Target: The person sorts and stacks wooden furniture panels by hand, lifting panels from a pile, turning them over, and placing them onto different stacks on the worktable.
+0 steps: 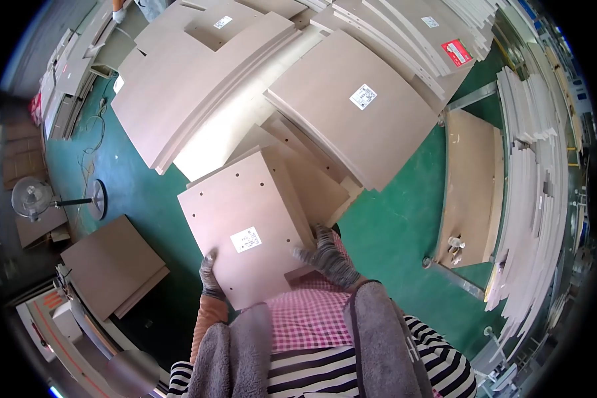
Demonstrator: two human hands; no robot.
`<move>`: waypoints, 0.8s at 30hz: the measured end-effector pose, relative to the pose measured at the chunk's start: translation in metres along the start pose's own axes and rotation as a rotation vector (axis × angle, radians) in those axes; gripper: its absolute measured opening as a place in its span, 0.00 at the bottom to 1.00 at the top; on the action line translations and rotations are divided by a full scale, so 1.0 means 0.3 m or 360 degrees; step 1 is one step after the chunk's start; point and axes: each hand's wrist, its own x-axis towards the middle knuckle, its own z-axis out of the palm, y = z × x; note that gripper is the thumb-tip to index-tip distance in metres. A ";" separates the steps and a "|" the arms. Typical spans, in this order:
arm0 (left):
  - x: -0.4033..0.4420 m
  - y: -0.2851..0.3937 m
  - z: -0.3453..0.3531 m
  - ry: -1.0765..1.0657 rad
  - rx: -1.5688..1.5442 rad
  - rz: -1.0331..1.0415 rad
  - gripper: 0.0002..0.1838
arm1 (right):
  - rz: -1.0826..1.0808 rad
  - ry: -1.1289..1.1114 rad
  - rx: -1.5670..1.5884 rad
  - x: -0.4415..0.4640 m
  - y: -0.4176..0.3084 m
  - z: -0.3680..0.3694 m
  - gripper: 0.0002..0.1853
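Observation:
A pinkish-brown panel (239,205) with drilled holes, a white label and a notch at its lower right lies in front of my body. My left hand (210,275), in a grey glove, grips its lower left edge. At the right edge, my right hand (331,260), in a striped grey glove, has its fingers on the panel near the notch. More panels (305,179) lie beneath and behind it, partly hidden. Beyond them rests a stack of larger panels (358,99) with a white label, and another tall stack (199,73) stands to its left.
A standing fan (36,198) is at the left, above a low panel stack (113,265). On the right are a cart with a brown board (471,186) and long rows of white panels (527,199). Another person's gloved hand (119,15) shows at the top left.

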 end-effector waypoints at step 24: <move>-0.426 0.088 -0.172 0.0273 -0.0385 0.0785 0.49 | -0.0977 -0.0251 0.0003 -0.054 -0.249 0.132 0.47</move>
